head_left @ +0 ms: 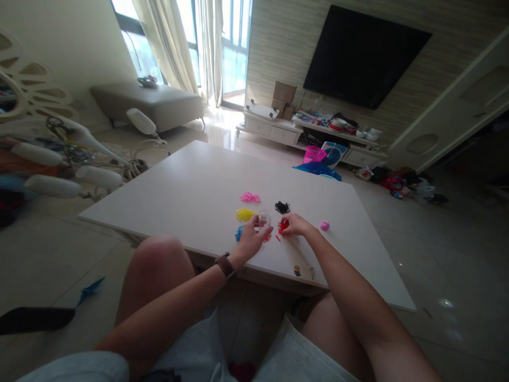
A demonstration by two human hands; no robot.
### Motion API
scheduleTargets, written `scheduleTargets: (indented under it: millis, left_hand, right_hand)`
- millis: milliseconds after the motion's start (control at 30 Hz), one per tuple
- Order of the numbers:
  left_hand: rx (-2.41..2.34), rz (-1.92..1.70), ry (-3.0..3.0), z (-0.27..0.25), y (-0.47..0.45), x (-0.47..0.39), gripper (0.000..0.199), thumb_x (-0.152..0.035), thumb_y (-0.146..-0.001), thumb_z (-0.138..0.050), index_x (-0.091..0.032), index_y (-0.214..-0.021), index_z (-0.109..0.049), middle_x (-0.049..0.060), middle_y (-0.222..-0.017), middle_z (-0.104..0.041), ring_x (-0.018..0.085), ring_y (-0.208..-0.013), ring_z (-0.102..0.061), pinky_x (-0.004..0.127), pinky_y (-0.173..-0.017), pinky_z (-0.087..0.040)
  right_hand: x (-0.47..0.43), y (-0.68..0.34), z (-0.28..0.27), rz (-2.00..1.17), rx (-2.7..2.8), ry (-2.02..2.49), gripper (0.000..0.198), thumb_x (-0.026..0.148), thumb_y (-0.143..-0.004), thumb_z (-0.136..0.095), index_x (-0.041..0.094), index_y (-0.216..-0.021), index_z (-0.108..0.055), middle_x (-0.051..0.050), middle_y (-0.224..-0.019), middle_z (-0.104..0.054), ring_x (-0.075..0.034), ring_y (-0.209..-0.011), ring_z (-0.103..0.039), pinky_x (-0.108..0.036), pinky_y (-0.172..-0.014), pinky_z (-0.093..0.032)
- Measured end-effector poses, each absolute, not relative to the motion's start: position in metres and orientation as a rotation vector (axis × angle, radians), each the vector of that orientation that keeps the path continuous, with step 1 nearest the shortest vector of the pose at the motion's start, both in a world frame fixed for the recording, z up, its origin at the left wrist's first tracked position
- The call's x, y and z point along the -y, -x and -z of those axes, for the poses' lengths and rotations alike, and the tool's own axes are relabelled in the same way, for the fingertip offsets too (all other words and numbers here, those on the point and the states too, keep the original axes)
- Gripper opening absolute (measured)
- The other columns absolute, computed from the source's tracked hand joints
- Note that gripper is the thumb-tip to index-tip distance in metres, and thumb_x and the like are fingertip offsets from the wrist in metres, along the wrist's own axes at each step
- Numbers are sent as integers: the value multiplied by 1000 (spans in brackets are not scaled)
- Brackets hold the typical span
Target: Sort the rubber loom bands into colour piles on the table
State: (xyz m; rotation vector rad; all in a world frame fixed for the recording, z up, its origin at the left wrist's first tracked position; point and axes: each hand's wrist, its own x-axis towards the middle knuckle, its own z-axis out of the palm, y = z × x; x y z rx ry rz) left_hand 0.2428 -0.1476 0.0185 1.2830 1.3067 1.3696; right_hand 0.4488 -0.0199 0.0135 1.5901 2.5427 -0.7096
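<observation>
My left hand (252,237) is closed round a small clear jar (264,216), held over the table with some red showing at its lower part. Just right of it, my right hand (292,225) has its fingers pinched at a small pile of red bands (283,228); whether any are between the fingertips is too small to tell. Behind the left hand lies a yellow pile (244,214), with a blue pile (239,233) partly hidden by that hand. Farther back are a pink pile (250,198) and a black pile (282,207) of similar small bands.
On the white table (199,180), a pink round object (325,226) sits to the right. A small yellow-and-blue figure (297,271) and a small pale item (312,273) lie by the front edge. Beyond the table are a pink basket (314,154) and a low TV cabinet (274,131).
</observation>
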Motion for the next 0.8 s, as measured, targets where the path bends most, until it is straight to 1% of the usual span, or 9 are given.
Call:
scheduleTargets:
  millis: [167,267,367,433,567,700,800]
  left_hand:
    - [-1294,-1369,-1289,-21,-244,150,22,-31,-79,-76,-19,-92,-63,6,-94,-70,20,-90,-66,29,-73,-53]
    - [-1307,-1366,-1297,-23,-244,150,23,-31,-79,-76,-18,-93,-63,7,-95,-71,20,-89,-66,30,-75,-53]
    - [-1337,-1335,-1307,-23,-243,150,25,-34,-79,-76,-18,-94,-65,8,-95,-72,19,-85,-66,31,-76,-53]
    - [-1357,-1295,-1330,-22,-242,150,26,-37,-79,-77,-17,-93,-67,8,-93,-72,19,-81,-65,31,-73,-52]
    - [-1359,-1202,-1384,-19,-242,151,24,-38,-77,-76,-18,-90,-70,6,-86,-70,18,-75,-62,28,-66,-50]
    - [-1355,-1146,-1423,-16,-244,153,29,-39,-77,-75,-19,-99,-75,4,-87,-69,18,-75,-60,26,-62,-47]
    - [-1356,-1118,-1491,-15,-244,154,33,-39,-78,-75,-20,-104,-77,4,-85,-68,18,-75,-59,28,-66,-47]
  right_hand:
    - [23,-445,-17,745,-2566,-1574,14,13,-68,-79,16,-81,-78,-5,-81,-77,-15,-70,-67,-21,-62,-46]
    - [24,-445,-23,764,-2589,-1585,9,12,-71,-74,15,-78,-79,-5,-77,-76,-15,-69,-66,-22,-61,-45]
    - [23,-449,-33,790,-2605,-1618,13,12,-73,-70,15,-81,-80,-4,-76,-77,-14,-69,-66,-21,-60,-45]
    - [21,-454,-41,840,-2620,-1663,16,14,-74,-68,14,-84,-81,-4,-77,-78,-15,-70,-67,-22,-62,-47]
    - [20,-465,-55,1074,-2665,-1783,19,22,-74,-71,15,-89,-81,-5,-79,-79,-16,-71,-68,-24,-65,-49]
    - [28,-469,-61,1267,-2710,-1772,23,29,-73,-75,15,-91,-81,-5,-80,-79,-17,-72,-69,-25,-67,-51]
    - [38,-465,-66,1351,-2764,-1701,26,32,-73,-77,15,-92,-81,-6,-83,-79,-18,-73,-69,-26,-68,-52]
